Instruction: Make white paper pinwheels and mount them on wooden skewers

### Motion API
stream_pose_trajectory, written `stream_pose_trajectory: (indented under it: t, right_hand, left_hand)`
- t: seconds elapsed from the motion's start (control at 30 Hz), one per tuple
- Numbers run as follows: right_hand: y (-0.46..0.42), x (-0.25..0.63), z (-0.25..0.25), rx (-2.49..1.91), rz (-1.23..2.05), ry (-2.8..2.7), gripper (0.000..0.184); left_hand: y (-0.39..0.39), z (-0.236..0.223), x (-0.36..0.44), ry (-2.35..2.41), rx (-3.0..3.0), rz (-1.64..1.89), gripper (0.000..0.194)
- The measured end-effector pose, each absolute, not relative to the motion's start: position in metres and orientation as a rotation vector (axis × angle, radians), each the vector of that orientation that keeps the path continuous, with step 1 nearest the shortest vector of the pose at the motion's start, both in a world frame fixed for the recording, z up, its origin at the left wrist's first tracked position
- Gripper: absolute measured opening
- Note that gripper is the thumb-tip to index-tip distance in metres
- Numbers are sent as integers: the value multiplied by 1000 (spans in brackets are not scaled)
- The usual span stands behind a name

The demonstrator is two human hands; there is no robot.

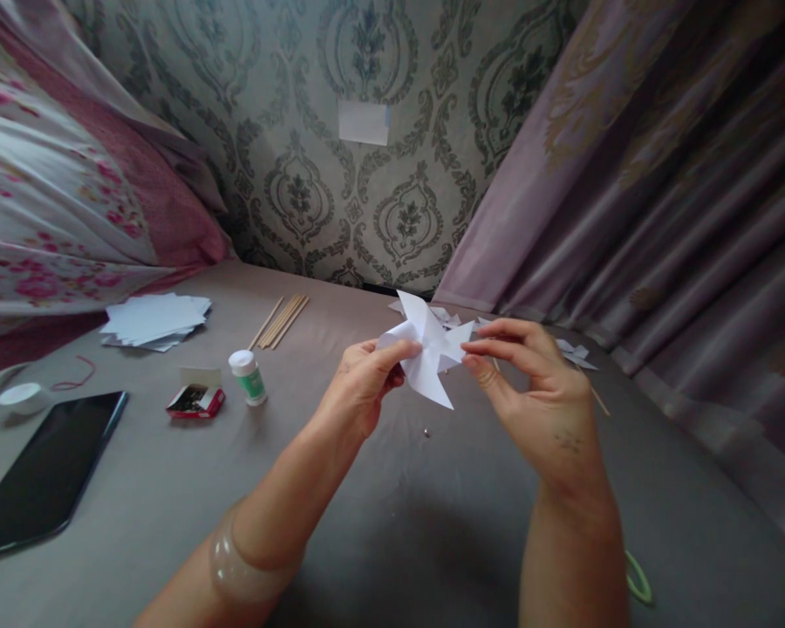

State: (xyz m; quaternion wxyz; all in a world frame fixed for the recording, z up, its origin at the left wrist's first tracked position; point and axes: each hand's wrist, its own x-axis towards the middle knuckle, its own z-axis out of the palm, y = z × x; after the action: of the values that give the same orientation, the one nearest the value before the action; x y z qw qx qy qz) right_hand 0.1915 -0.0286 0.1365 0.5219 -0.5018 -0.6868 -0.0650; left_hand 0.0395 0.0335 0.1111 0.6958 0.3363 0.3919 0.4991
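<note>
A white paper pinwheel (430,384) is held up above the grey cloth, its points folded in towards the middle. My left hand (365,377) pinches it, the thumb pressed on the centre and the other fingers behind. My right hand (529,375) has its thumb and fingertips closed on the pinwheel's right point. Below the pinwheel, a small shiny metal piece (426,433) lies on the cloth. Behind my hands are more folded white paper pieces (446,317), partly hidden, and another white folded paper (574,352) lies to the right by a thin stick.
On the left lie a stack of white paper (157,321), several wooden sticks (284,323), a white-and-green glue bottle (249,378), an open red box (194,398), a black tablet (49,471) and a white round lid (21,398). A green loop (639,579) lies at lower right. Curtains flank the patterned wall.
</note>
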Motion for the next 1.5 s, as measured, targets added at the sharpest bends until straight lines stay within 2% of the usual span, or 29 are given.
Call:
stream_pose_trajectory:
  t: [0.47,0.7,1.5]
  right_hand:
    - [-24,186,130,-1337,-269,-1783,8]
    - [-25,185,131,-1353,-273,-1788,4]
    - [-30,184,135,-1421,-222,-1769,9]
  left_hand:
    - [23,114,43,852,875,1077,17]
    - [22,114,43,833,921,1070,16]
    - [21,114,42,802,962,1062,14]
